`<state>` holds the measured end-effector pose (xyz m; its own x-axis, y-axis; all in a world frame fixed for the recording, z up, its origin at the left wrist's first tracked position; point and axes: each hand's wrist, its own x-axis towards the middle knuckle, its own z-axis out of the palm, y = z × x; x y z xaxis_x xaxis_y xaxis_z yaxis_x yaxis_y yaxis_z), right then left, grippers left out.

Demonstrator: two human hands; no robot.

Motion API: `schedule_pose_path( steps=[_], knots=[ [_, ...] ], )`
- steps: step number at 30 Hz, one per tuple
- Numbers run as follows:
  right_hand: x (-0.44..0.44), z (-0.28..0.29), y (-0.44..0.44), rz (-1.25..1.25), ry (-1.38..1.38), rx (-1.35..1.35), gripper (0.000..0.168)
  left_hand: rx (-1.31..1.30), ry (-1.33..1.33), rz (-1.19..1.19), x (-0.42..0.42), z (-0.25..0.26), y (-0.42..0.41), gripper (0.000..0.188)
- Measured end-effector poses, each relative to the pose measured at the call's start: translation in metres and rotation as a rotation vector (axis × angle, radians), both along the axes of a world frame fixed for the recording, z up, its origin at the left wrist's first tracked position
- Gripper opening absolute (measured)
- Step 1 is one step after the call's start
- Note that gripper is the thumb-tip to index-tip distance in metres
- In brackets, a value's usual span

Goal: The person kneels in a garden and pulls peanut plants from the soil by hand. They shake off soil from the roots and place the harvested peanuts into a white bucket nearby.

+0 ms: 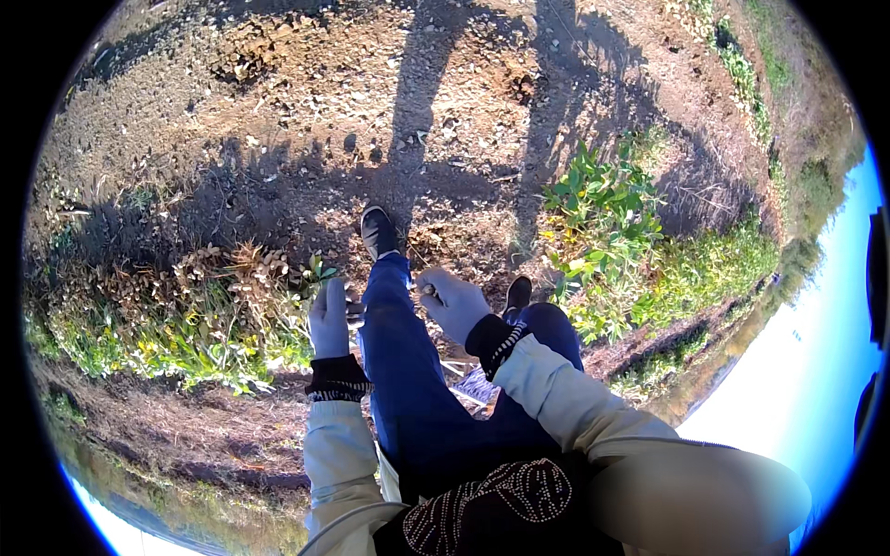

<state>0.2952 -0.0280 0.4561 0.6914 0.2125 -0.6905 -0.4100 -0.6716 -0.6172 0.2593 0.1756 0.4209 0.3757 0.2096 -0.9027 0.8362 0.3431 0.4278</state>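
Observation:
My left hand [329,320] is raised beside my left trouser leg, its fingers bent toward the right. Small brownish shapes show at its fingertips, too unclear to tell as pods or fingers in shade. Just beyond it stands a small green leafy sprig [318,270]; whether the hand touches it cannot be told. Over the gap between my legs, my right hand [455,304] is curled, with a small pale thing [430,289] at its fingertips, perhaps a peanut pod. To the left lies a row of uprooted peanut plants [201,333], with clustered peanut pods [268,264] along their far side.
Green leafy plants [605,222] grow at the right, near my right shoe [518,292]. My left shoe [377,231] rests on dry soil [320,104] strewn with leaf litter. A patterned purple-and-white item [477,384] shows between my legs. Long shadows cross the ground.

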Motion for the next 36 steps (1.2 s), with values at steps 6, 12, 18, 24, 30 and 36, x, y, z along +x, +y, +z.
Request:
schedule_pose_path(
  steps=[6, 12, 18, 24, 30, 36],
  knots=[
    [0.015, 0.013, -0.031, 0.086, 0.081, -0.089, 0.040, -0.515, 0.006, 0.084, 0.024, -0.023, -0.113, 0.040],
    [-0.014, -0.073, -0.175, -0.290, -0.130, -0.174, 0.025, -0.398, 0.018, 0.070, 0.011, -0.054, -0.205, 0.034],
    [-0.019, -0.232, -0.329, 0.065, 0.098, -0.592, 0.041, -0.316, 0.181, -0.153, -0.033, -0.091, -0.283, 0.039],
    [0.020, -0.362, -0.443, 0.297, 0.021, -0.538, 0.063, -0.258, 0.222, -0.325, -0.031, -0.103, -0.327, 0.030],
    [0.027, -0.335, -0.532, 0.355, 0.257, -0.841, 0.109, -0.171, 0.297, -0.364, -0.043, -0.113, -0.354, 0.021],
    [-0.049, -0.323, -0.607, 0.142, 0.666, -0.989, 0.071, -0.125, 0.310, -0.357, -0.052, -0.122, -0.376, 0.017]
  ],
)
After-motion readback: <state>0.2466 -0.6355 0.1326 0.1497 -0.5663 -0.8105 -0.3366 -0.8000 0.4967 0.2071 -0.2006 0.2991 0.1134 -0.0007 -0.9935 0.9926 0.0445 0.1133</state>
